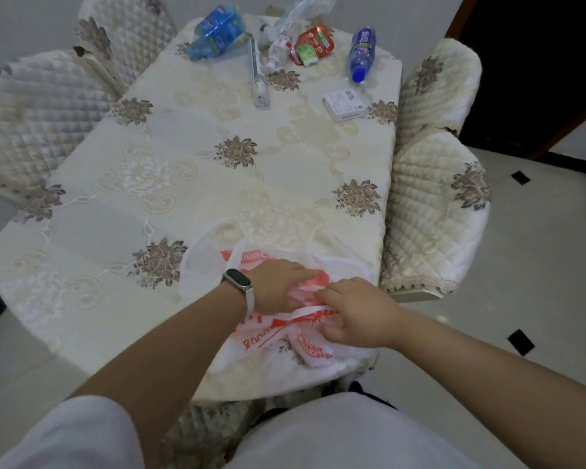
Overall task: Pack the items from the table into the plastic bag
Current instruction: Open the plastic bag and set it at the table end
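Note:
A white plastic bag (217, 262) with red print lies flat at the near edge of the table. My left hand (278, 286) and my right hand (355, 316) both pinch its film near the middle. At the far end lie a big blue water bottle (217, 30), a slim blue-capped bottle (362, 52), a small clear bottle (278, 52), a long tube (258, 76), a red packet (315, 42), a small green box (307, 55) and a white box (346, 104).
The table (183, 184) wears a cream embroidered cloth. Quilted chairs stand on the left (31, 113), at the far left (125, 32) and on the right (437, 198). A clear crumpled bag (305, 8) lies at the far edge. Tiled floor lies to the right.

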A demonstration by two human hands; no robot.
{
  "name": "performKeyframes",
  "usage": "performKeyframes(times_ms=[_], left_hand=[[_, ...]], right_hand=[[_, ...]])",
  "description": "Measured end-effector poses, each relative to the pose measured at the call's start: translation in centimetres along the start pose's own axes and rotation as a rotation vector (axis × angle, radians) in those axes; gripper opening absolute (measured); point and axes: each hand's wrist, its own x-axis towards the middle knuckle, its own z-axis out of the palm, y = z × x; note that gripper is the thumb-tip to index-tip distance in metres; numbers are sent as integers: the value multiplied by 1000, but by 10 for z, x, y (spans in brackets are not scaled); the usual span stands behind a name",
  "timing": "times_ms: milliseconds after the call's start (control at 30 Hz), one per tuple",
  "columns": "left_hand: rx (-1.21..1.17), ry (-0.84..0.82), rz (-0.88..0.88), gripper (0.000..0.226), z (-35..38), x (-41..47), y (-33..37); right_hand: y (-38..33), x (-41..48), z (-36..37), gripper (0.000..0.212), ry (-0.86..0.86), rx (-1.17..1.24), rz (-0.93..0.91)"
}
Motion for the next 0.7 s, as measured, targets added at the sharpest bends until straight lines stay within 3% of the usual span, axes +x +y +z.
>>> performKeyframes(times_ms=[133,233,333,467,700], left_hand=[[141,-30,-19,45,13,15,3],[101,-38,-111,35,16,17,3],[26,18,-198,27,15,13,-7],[-42,239,-322,23,0,3,-26],[50,384,-568,15,-28,-15,-63]], right_hand=[[0,2,7,66,-186,-71,81],[-4,3,9,49,-237,-85,98],[-4,1,11,21,-206,-82,75],[10,-9,3,9,-75,-74,56],[52,-39,12,15,-46,-151,159]])
